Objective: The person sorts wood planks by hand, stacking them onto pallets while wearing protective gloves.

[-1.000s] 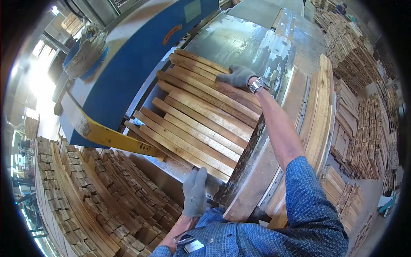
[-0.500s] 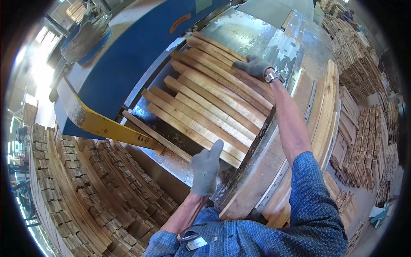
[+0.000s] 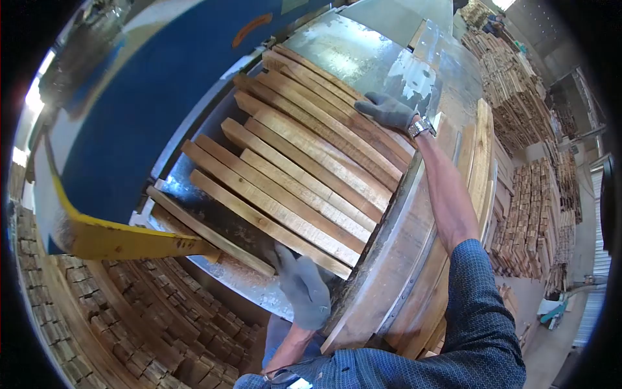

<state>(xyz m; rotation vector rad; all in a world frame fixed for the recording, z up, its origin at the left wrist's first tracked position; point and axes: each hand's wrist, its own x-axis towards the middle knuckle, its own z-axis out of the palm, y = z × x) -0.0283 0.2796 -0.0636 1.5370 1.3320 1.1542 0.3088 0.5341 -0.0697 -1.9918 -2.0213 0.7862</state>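
Several wooden strips (image 3: 304, 165) lie side by side on a metal machine bed, their left ends uneven. My right hand (image 3: 387, 111), in a grey glove, rests with fingers stretched over the farthest strips near their right ends. In a matching glove, my left hand (image 3: 304, 292) is low over the bed beside the near end of the closest strip (image 3: 269, 223). Its fingers point forward, somewhat blurred, and nothing shows in them. A separate thin wooden piece (image 3: 210, 230) lies along the bed's near left side, just left of that hand.
A blue machine housing (image 3: 149, 97) rises at the left, with a yellow bar (image 3: 129, 240) jutting out below it. Stacked wood (image 3: 155, 324) fills the lower left. More piles (image 3: 528, 214) stand at the right, and a wooden edge board (image 3: 389, 279) runs before my body.
My left hand has dropped from a thumb-up pose to reach forward and down beside the nearest strip. My right hand stays on the far strips. The view has shifted.
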